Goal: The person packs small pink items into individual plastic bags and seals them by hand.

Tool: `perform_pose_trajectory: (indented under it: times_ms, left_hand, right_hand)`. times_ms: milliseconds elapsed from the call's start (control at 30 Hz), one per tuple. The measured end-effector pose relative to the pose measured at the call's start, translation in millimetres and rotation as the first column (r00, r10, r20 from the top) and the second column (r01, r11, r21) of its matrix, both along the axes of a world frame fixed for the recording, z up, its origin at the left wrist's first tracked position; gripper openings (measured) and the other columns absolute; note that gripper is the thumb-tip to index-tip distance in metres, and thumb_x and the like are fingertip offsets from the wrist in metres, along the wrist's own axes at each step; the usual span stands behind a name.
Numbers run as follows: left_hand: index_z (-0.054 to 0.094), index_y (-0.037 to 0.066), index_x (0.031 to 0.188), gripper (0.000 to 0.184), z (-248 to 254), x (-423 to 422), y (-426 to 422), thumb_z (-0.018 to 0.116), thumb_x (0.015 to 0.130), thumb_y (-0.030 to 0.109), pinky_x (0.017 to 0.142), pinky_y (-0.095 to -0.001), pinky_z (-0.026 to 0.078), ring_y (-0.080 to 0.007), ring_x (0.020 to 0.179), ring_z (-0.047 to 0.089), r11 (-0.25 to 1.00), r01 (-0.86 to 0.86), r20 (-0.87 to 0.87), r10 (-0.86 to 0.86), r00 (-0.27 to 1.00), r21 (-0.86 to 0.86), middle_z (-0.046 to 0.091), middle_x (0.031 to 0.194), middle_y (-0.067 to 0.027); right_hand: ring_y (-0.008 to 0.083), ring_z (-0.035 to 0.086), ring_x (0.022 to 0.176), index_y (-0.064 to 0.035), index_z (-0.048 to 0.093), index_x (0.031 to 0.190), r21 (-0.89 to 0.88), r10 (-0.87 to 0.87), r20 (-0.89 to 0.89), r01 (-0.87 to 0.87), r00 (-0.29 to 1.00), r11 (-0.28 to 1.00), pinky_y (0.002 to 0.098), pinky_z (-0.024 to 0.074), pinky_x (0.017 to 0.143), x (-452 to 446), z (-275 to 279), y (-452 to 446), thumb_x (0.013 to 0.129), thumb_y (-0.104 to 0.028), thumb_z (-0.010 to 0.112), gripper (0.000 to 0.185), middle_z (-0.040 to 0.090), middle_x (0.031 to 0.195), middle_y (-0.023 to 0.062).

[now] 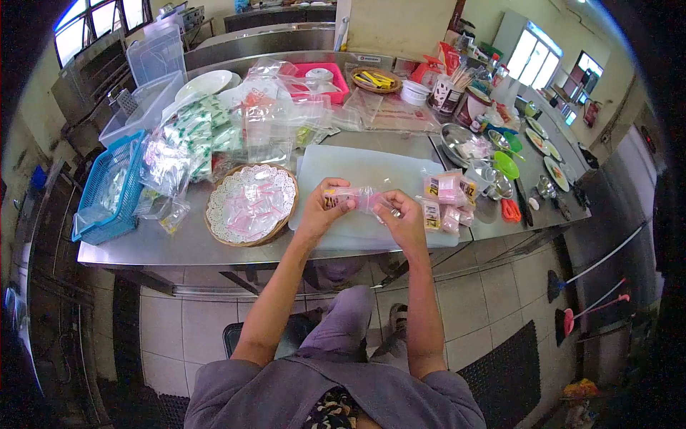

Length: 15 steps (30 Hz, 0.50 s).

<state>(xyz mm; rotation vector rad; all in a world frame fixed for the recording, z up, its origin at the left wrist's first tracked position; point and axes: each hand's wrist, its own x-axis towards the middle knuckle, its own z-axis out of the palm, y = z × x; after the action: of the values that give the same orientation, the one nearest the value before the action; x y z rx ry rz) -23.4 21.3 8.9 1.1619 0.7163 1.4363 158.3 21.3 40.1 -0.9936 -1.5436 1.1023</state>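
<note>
Above a white cutting board (350, 161), both of my hands grip one small pack of zip-lock bags (366, 194), clear plastic with pink strips and a yellow-and-black label. My left hand (323, 213) pinches its labelled end, thumb on top. At the other end, my right hand (406, 220) closes its fingers on the clear plastic. Several similar labelled packs (449, 196) are piled on the board's right side. To the left, a round wicker basket (294, 204) lined with a white doily (218, 200) holds several small clear bags with pink strips (254, 205).
A blue plastic basket (107, 193) stands at the counter's left end, beside heaped clear and green-patterned plastic packaging (200, 132). Behind the board are a pink tray (341, 80) and a basket of yellow sachets (376, 80). Bowls, a knife (524, 201) and plates (556, 174) occupy the right.
</note>
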Motion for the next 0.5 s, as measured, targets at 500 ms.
perform_pose_trajectory:
  times_ms: [500]
  left_hand:
    - [0.046, 0.005, 0.11, 0.042, 3, -1, -2, 0.07, 0.076, 0.012, 0.066, -0.0229, 0.046, -0.0094, 0.072, 0.055, 1.0, 0.008, -0.002, -0.008, 1.0, -0.021, 0.058, 0.082, -0.0015]
  right_hand:
    - [0.0064, 0.054, 0.072, -0.0023, 0.059, 0.091, -0.062, -0.013, -0.172, 0.003, 0.985, 0.998, 0.0206, 0.0421, 0.062, -7, -4, 3, 0.083, -0.018, 0.063, 0.018, 0.06, 0.081, -0.0001]
